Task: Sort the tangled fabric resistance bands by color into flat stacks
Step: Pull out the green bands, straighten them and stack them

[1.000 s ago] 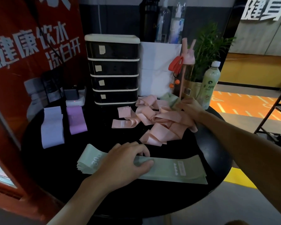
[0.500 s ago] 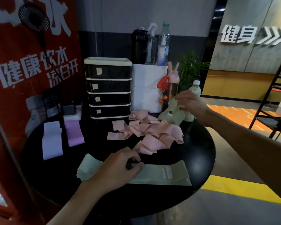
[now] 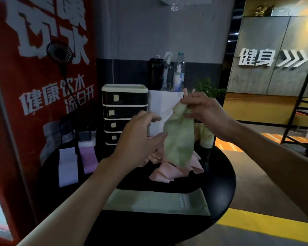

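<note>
My right hand (image 3: 205,112) pinches the top of a crumpled green band (image 3: 178,139) and holds it in the air above the pink pile. My left hand (image 3: 140,139) is raised beside it with fingers spread; its thumb touches the band's left edge. Below lies the tangled heap of pink bands (image 3: 169,170) on the round black table (image 3: 220,183). A flat green stack (image 3: 156,201) lies at the table's near edge. At the left, a pale lilac stack (image 3: 68,167) and a purple stack (image 3: 88,159) lie side by side.
A black drawer unit (image 3: 124,112) stands at the back of the table, a white box (image 3: 165,105) and bottles beside it. A green bottle (image 3: 206,137) stands behind the hanging band. A red banner (image 3: 34,86) borders the left side.
My right hand lifted the green band up off the pile. My left hand left the flat green stack and rose to the hanging band. The camera tilted upward.
</note>
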Demonstrator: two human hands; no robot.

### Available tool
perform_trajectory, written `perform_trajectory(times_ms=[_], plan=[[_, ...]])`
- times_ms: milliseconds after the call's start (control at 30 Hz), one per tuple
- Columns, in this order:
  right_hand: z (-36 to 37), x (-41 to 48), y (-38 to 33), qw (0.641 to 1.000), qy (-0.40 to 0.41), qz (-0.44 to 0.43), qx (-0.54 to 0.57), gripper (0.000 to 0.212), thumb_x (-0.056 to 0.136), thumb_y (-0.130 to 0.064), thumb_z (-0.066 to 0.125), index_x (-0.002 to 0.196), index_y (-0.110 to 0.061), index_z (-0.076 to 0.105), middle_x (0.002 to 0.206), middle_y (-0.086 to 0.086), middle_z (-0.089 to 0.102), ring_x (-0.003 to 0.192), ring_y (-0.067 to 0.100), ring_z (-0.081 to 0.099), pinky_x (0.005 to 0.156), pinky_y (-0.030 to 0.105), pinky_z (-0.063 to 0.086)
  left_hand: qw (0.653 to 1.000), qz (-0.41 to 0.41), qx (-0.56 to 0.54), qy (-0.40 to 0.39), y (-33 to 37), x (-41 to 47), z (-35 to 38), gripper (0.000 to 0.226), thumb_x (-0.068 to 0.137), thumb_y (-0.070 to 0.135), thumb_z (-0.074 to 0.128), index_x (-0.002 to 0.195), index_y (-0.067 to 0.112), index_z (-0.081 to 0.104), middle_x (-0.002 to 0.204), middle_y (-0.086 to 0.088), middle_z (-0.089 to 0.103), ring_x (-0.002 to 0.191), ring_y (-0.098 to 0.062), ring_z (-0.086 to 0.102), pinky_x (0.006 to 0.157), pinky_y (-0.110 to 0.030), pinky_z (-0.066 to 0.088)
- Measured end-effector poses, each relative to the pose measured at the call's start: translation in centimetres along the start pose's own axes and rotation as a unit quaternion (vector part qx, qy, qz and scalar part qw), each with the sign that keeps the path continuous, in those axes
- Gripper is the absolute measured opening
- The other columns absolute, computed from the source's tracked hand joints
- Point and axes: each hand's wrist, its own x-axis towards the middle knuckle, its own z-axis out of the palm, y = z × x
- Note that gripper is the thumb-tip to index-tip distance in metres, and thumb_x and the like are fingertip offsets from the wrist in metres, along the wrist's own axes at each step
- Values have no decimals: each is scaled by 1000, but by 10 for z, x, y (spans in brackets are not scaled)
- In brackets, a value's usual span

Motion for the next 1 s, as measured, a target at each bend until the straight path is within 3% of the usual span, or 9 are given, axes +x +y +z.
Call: perform_trajectory(times_ms=[167, 300, 400, 533, 600, 700, 833, 900, 1000], plan=[[16, -7, -22, 999, -24, -21, 19, 36, 87, 18, 47, 109, -2, 68, 127, 10, 49, 116, 24, 56, 95, 39, 55, 999, -7, -31, 14, 16, 20, -9, 40, 81, 27, 81, 115, 23, 61, 108, 10, 55, 96, -5, 53, 84, -24, 46], [27, -11, -26, 998, -48, -24, 14, 36, 90, 15, 46, 115, 0, 66, 126, 10, 50, 112, 22, 58, 91, 35, 56, 998, 3, -49, 50, 14, 20, -11, 23, 84, 16, 77, 102, 22, 65, 95, 7, 61, 87, -9, 57, 76, -26, 49], [33, -12, -25, 997, -51, -39, -30, 38, 88, 13, 54, 121, -3, 64, 121, 10, 56, 109, 23, 62, 94, 39, 55, 991, -3, -96, 97, 15, 20, -16, 13, 89, 10, 71, 91, 23, 66, 82, 10, 63, 75, -5, 58, 66, -13, 43], [38, -17, -21, 994, -75, -57, -47, 38, 86, 6, 66, 112, -21, 65, 107, 6, 66, 93, 12, 65, 81, 21, 55, 982, -26, -153, 108, 17, 23, -22, 7, 91, 12, 69, 87, 18, 70, 80, 3, 66, 73, -8, 61, 65, -13, 46], [40, -18, -19, 992, -69, -80, -74, 34, 84, 1, 70, 99, -30, 66, 95, 1, 67, 84, 14, 64, 81, 25, 55, 978, -43, -174, 108, 16, 26, -23, 4, 90, 12, 71, 87, 14, 71, 80, 2, 68, 74, -6, 62, 67, -17, 49], [41, -15, -16, 989, -31, -103, -105, 20, 87, -11, 70, 92, -31, 69, 97, 10, 68, 89, 27, 64, 83, 38, 56, 973, -63, -200, 99, 16, 27, -25, 4, 88, 11, 73, 89, 7, 71, 83, -7, 71, 74, -8, 63, 68, -20, 51], [41, -15, -18, 989, 2, -94, -112, 14, 92, -15, 65, 85, -27, 69, 90, 1, 69, 84, 17, 63, 77, 39, 56, 964, -89, -238, 81, 15, 28, -27, 8, 89, 13, 72, 96, 10, 69, 89, -8, 71, 77, -8, 64, 71, -22, 54], [42, -16, -21, 990, 5, -90, -105, 16, 93, -12, 63, 85, -24, 68, 88, 3, 70, 83, 21, 65, 79, 41, 56, 960, -101, -249, 76, 17, 29, -29, 10, 90, 14, 71, 100, 15, 69, 90, -2, 72, 80, -3, 65, 74, -22, 54], [42, -18, -24, 994, 5, -86, -74, 9, 93, -10, 62, 95, -17, 68, 90, 9, 72, 89, 22, 68, 78, 32, 57, 961, -95, -255, 59, 23, 31, -32, 11, 91, 12, 70, 100, 6, 72, 85, 1, 71, 72, 4, 62, 67, -14, 50]])
